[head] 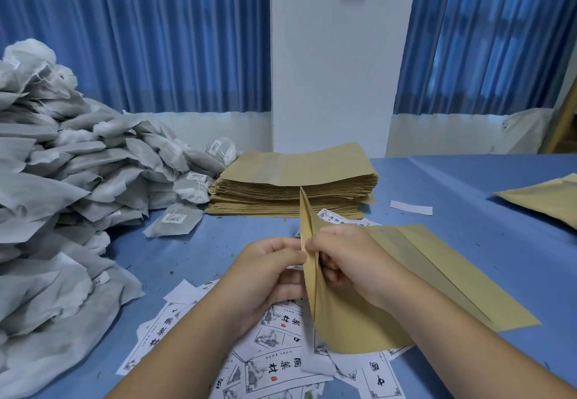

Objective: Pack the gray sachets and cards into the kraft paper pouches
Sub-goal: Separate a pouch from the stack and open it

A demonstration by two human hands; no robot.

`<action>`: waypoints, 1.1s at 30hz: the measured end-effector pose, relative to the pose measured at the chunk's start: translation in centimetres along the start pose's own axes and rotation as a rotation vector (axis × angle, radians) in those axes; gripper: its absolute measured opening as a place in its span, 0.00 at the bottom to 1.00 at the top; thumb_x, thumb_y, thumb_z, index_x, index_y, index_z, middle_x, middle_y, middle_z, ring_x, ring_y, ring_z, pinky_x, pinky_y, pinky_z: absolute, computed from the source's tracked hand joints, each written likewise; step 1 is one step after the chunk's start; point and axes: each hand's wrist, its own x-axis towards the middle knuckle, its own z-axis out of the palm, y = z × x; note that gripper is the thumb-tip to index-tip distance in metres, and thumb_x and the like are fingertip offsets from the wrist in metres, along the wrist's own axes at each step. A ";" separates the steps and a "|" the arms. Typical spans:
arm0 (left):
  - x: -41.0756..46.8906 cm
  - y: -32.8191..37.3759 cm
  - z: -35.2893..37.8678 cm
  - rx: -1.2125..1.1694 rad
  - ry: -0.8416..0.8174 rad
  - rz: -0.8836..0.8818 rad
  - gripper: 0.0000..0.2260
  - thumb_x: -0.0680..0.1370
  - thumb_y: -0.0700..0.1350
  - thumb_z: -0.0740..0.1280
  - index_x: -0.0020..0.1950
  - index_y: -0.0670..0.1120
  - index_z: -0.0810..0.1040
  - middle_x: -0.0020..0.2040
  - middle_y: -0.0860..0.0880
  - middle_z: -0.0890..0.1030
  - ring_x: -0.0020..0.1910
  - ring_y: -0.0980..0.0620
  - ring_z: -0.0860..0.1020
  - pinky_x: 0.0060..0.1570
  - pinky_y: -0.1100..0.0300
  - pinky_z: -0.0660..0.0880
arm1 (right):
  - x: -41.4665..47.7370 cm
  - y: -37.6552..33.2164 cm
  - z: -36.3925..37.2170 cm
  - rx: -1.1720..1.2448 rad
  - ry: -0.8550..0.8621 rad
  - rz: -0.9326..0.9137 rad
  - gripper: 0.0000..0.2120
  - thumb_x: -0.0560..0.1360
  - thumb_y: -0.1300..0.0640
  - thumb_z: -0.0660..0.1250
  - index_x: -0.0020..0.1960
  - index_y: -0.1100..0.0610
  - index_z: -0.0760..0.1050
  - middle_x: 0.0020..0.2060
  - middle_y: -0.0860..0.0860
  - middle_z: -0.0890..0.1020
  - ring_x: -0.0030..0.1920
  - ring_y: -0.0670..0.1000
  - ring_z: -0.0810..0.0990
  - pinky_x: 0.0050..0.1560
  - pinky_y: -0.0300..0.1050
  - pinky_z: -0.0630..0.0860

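I hold one kraft paper pouch [406,261] above the table, its mouth edge turned up toward me. My left hand [268,273] pinches the near edge of the mouth, and my right hand [346,261] pinches the other side, fingers partly inside. A stack of flat kraft pouches [293,180] lies behind. A big heap of gray sachets [62,186] fills the left side. White printed cards [274,364] lie scattered under my forearms.
The blue table [468,198] carries a white paper strip [411,207] and another kraft pouch [546,198] at the right edge. One gray sachet [175,220] lies apart from the heap. Blue curtains and a white wall stand behind.
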 end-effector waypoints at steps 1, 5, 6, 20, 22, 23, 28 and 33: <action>0.0 0.0 0.3 -0.004 0.005 0.002 0.08 0.79 0.39 0.64 0.53 0.36 0.80 0.49 0.34 0.83 0.47 0.38 0.83 0.46 0.48 0.81 | 0.0 -0.1 -0.1 -0.032 0.019 -0.014 0.15 0.70 0.60 0.64 0.26 0.53 0.66 0.22 0.50 0.66 0.22 0.50 0.66 0.24 0.36 0.62; 0.1 -0.2 1.4 -0.025 -0.028 0.031 0.19 0.72 0.53 0.71 0.52 0.38 0.77 0.48 0.37 0.83 0.47 0.41 0.83 0.47 0.46 0.81 | -0.2 -0.7 -0.4 -0.071 0.086 -0.072 0.15 0.70 0.61 0.63 0.25 0.55 0.69 0.19 0.49 0.67 0.20 0.49 0.66 0.22 0.35 0.61; 0.1 -0.2 1.6 -0.023 -0.033 0.034 0.21 0.68 0.54 0.73 0.51 0.39 0.76 0.46 0.38 0.83 0.46 0.43 0.83 0.45 0.47 0.82 | -0.3 -1.0 -0.5 -0.077 0.099 -0.086 0.11 0.69 0.62 0.63 0.28 0.58 0.71 0.19 0.49 0.67 0.20 0.49 0.66 0.22 0.34 0.61; 1.0 -0.5 1.7 -0.199 -0.124 0.093 0.04 0.69 0.38 0.71 0.36 0.42 0.77 0.34 0.42 0.79 0.31 0.50 0.79 0.31 0.58 0.79 | -2.2 -2.3 1.0 -0.181 0.474 -0.418 0.15 0.62 0.57 0.61 0.23 0.55 0.55 0.21 0.45 0.55 0.26 0.45 0.55 0.24 0.40 0.52; 1.0 -0.4 1.8 -0.176 -0.060 0.133 0.07 0.69 0.38 0.71 0.34 0.44 0.74 0.31 0.43 0.77 0.28 0.51 0.76 0.28 0.60 0.76 | -2.2 -2.3 1.2 -0.190 0.503 -0.444 0.14 0.62 0.57 0.60 0.24 0.55 0.55 0.21 0.45 0.54 0.26 0.45 0.54 0.25 0.41 0.51; 1.1 -0.5 1.9 -0.150 -0.022 0.158 0.09 0.69 0.39 0.71 0.32 0.46 0.73 0.30 0.44 0.75 0.27 0.52 0.74 0.26 0.61 0.73 | -2.2 -2.3 1.3 -0.196 0.516 -0.453 0.14 0.61 0.56 0.60 0.24 0.55 0.55 0.22 0.45 0.54 0.26 0.45 0.54 0.25 0.41 0.51; 1.4 -0.7 2.6 0.004 0.135 0.256 0.11 0.65 0.42 0.69 0.28 0.52 0.69 0.26 0.47 0.69 0.25 0.53 0.66 0.26 0.61 0.63 | -2.0 -2.0 1.5 -0.273 0.546 -0.514 0.12 0.62 0.57 0.59 0.26 0.55 0.57 0.21 0.47 0.55 0.26 0.46 0.55 0.26 0.41 0.51; 1.8 -0.8 2.7 0.022 0.208 0.301 0.10 0.65 0.41 0.66 0.27 0.51 0.68 0.26 0.47 0.66 0.25 0.51 0.64 0.28 0.58 0.61 | -1.8 -2.4 1.3 -0.358 0.505 -0.579 0.10 0.63 0.57 0.58 0.27 0.54 0.58 0.21 0.47 0.57 0.26 0.46 0.56 0.26 0.41 0.52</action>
